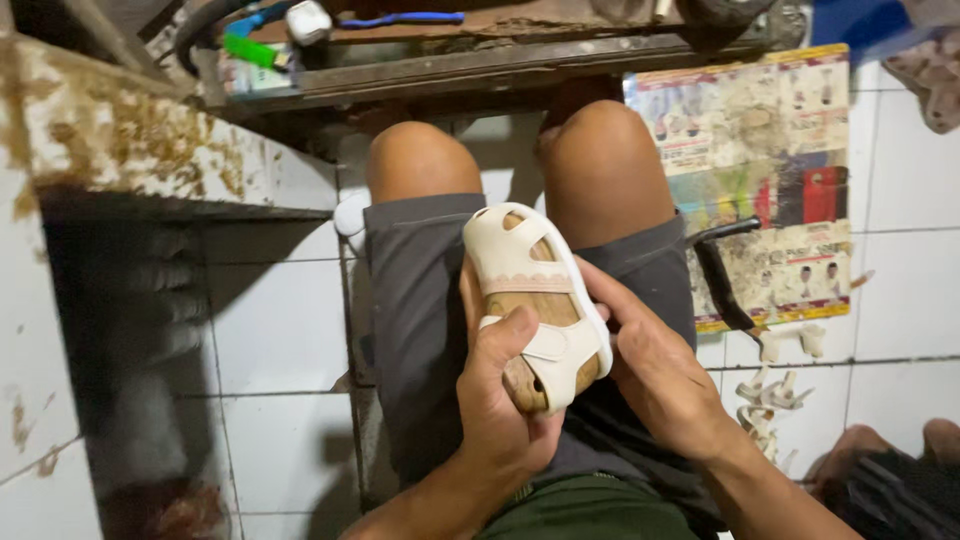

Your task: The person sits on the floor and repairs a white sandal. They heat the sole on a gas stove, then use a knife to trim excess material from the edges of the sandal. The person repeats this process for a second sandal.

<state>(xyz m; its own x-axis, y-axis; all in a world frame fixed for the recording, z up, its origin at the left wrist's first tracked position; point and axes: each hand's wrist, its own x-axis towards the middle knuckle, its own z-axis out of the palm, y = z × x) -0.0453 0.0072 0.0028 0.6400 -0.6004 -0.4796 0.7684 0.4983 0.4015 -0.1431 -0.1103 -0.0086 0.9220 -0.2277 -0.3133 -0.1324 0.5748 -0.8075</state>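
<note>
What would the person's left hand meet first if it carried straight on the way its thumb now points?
The left hand has its thumb already resting on the cream sandal upper stretched over a wooden last. Going on up and right, it would probably press into that strap first.

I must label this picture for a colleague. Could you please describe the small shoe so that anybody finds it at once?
Start at the person's lap in grey shorts, mid-frame. Both hands meet there: the left hand and right hand hold a child's cream sandal stretched over a wooden form. Its cut-out toe and scalloped strap distinguish it from the loose cream scraps on the floor.
</note>
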